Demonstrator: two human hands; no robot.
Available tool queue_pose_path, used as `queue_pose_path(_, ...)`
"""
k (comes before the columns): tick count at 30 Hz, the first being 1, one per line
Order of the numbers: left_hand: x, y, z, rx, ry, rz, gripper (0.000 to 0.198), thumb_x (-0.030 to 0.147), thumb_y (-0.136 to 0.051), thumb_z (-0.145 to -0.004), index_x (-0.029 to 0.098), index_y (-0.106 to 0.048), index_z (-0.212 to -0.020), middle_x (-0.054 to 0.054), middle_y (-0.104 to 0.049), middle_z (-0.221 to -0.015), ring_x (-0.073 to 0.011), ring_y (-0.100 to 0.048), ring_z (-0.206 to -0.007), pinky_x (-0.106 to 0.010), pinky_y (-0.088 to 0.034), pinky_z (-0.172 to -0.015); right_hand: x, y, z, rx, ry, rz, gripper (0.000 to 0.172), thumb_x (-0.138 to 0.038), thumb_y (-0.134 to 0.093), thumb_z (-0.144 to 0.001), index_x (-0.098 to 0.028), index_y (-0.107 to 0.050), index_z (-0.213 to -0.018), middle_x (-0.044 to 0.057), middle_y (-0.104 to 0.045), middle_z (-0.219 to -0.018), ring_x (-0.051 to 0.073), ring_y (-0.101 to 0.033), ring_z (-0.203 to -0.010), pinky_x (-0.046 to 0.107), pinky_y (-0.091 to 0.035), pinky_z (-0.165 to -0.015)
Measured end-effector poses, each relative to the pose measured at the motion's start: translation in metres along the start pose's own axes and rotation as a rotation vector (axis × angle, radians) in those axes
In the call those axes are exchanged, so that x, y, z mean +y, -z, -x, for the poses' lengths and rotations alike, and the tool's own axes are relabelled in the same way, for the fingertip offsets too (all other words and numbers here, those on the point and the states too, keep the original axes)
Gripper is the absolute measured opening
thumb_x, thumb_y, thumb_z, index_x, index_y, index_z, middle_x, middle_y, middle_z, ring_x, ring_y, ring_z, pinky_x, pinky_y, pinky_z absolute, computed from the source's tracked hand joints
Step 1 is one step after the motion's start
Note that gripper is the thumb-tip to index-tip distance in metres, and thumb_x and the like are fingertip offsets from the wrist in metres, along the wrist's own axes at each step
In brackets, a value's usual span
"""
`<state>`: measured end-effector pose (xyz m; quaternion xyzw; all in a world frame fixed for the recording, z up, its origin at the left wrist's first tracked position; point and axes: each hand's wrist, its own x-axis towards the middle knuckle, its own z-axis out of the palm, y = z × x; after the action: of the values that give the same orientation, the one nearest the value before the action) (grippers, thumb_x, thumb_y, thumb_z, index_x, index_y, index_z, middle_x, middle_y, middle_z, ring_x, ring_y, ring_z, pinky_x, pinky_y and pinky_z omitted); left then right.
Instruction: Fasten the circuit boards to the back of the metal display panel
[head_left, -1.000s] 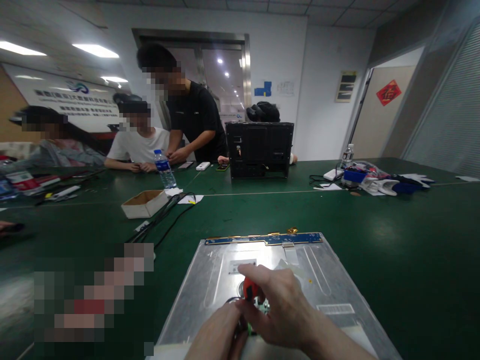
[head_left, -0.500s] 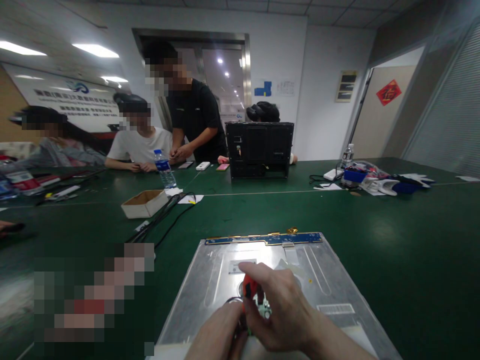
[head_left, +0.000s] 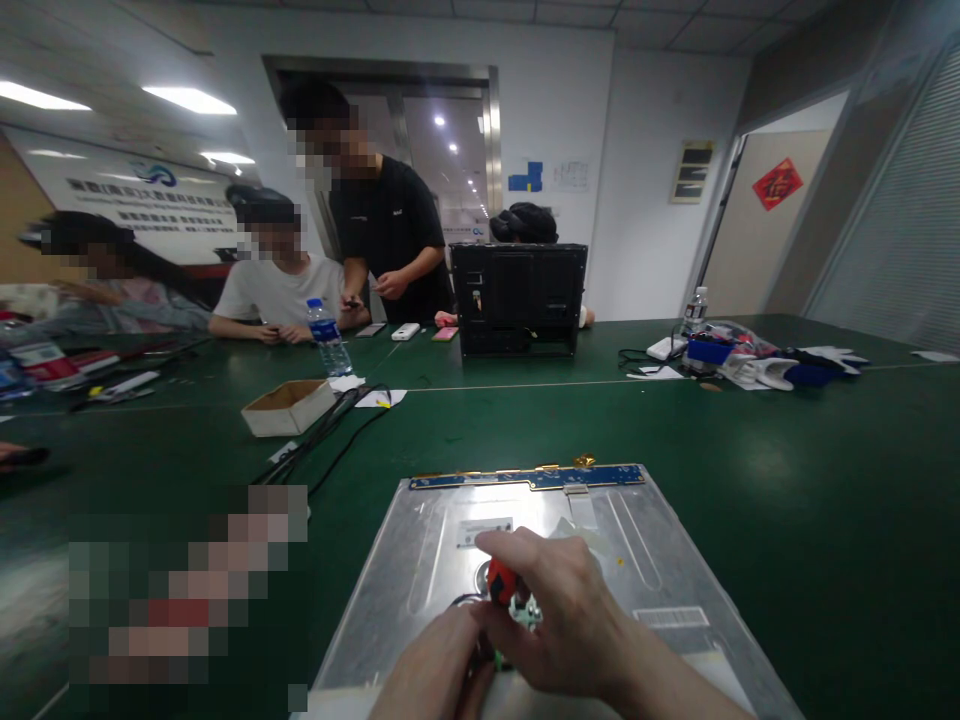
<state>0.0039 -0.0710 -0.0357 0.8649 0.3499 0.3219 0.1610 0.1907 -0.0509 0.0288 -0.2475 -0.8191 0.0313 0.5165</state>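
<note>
Right hand (head_left: 559, 620) is clamped on one red-handled screwdriver (head_left: 500, 580) over one metal panel (head_left: 660, 560); left hand (head_left: 439, 670), at 7 o'clock, probably steadies something, grip unclear.

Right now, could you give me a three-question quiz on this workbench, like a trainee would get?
1. True or false: the right hand grips a red-handled tool.
2. What lies under both hands: A a metal panel, B a laptop, C a tray?
3. What stands beside the cardboard box across the table?

Key: 1 true. 2 A. 3 A water bottle.
</note>
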Motion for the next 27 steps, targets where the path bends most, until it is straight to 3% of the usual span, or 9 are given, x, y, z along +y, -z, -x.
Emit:
queue_pose_path(4,0.003,0.002,-0.003,0.01,0.012,0.057,0.02,0.01,-0.05,-0.084,0.023,-0.058,-0.096,-0.005,-0.071,-0.087,-0.0207,-0.07,-0.073,-0.026,-0.058,-0.066,-0.001,0.005,-0.001,-0.061,-0.021,-0.031,0.056,-0.019,-0.051,-0.083,-0.017,-0.04,-0.138,0.006,-0.069,-0.092,0.02,-0.065,-0.073,0.029,-0.046,-0.051)
queue_pose_path(7,0.004,0.003,-0.004,-0.038,0.044,0.084,0.02,0.012,-0.05,-0.087,0.022,-0.059,-0.102,-0.008,-0.072,-0.093,-0.0217,-0.07,-0.078,-0.028,-0.059,-0.071,-0.002,0.007,-0.001,-0.07,-0.017,-0.056,0.061,-0.016,-0.049,-0.081,-0.016,-0.037,-0.141,0.008,-0.068,-0.096,0.021,-0.066,-0.079,0.03,-0.047,-0.053)
queue_pose_path(16,0.001,0.002,-0.003,-0.035,0.051,0.063,0.02,0.013,-0.05,-0.087,0.021,-0.059,-0.104,-0.009,-0.073,-0.098,-0.023,-0.071,-0.082,-0.03,-0.06,-0.075,-0.001,0.001,0.0,-0.018,-0.011,0.045,0.048,-0.016,-0.046,-0.087,-0.018,-0.039,-0.134,0.004,-0.067,-0.088,0.017,-0.06,-0.062,0.028,-0.042,-0.047)
queue_pose_path(22,-0.004,0.0,0.0,-0.028,0.018,0.02,0.025,0.012,-0.051,-0.087,0.021,-0.059,-0.109,-0.01,-0.073,-0.101,-0.0232,-0.072,-0.086,-0.031,-0.06,-0.079,0.001,-0.003,0.002,0.023,-0.003,0.066,0.033,-0.029,-0.05,-0.096,-0.022,-0.044,-0.128,0.0,-0.067,-0.077,0.017,-0.059,-0.057,0.026,-0.039,-0.046)
queue_pose_path(27,-0.008,-0.007,0.004,0.038,0.001,0.002,0.019,0.017,-0.051,-0.087,0.021,-0.061,-0.103,-0.009,-0.073,-0.094,-0.0231,-0.071,-0.078,-0.03,-0.06,-0.072,0.0,0.001,0.001,-0.03,-0.012,0.017,0.043,-0.026,-0.051,-0.092,-0.02,-0.041,-0.134,0.002,-0.069,-0.085,0.017,-0.063,-0.064,0.027,-0.043,-0.049)
